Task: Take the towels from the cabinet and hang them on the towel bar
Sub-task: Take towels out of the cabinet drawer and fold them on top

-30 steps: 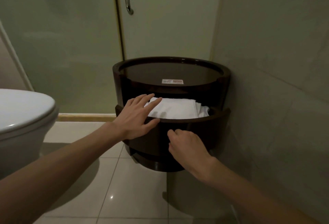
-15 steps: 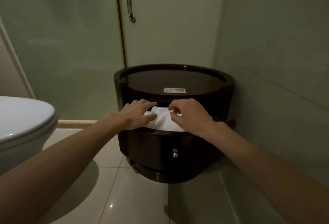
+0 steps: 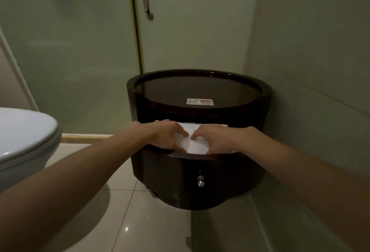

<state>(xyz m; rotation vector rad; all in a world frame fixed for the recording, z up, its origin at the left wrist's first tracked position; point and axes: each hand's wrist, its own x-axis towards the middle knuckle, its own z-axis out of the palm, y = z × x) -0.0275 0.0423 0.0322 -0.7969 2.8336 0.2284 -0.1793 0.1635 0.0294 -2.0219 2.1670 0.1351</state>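
left hand (image 3: 167, 135) and right hand (image 3: 217, 138) grip the white towel (image 3: 195, 144) in the open drawer (image 3: 170, 171)

the white towel lies folded inside the pulled-out drawer of a round, dark wooden cabinet (image 3: 200, 89) that stands in the corner against the tiled wall (image 3: 310, 71). both hands reach in from above the drawer's front edge and meet at the middle of the towel. the left hand has its fingers curled down onto the cloth with the thumb low near the drawer edge. the right hand mirrors it, fingers bent over the towel from the other side, fingertips almost touching those of the left. each hand seems to pinch a fold of the cloth, though the fingertips are partly hidden by the knuckles. a strip of the towel shows behind the hands, and a rounded bulge of it shows between them. it sits in the drawer, not lifted clear of it.

the drawer front carries a small metal knob (image 3: 200, 183) below the hands. a white sticker (image 3: 199, 101) with "wifi" printed on it lies on the cabinet's glossy top. a white toilet (image 3: 26, 131) stands at the left, well apart from the cabinet. behind the cabinet is a frosted glass door with a metal handle (image 3: 147, 1). the floor (image 3: 140, 223) is pale glossy tile.
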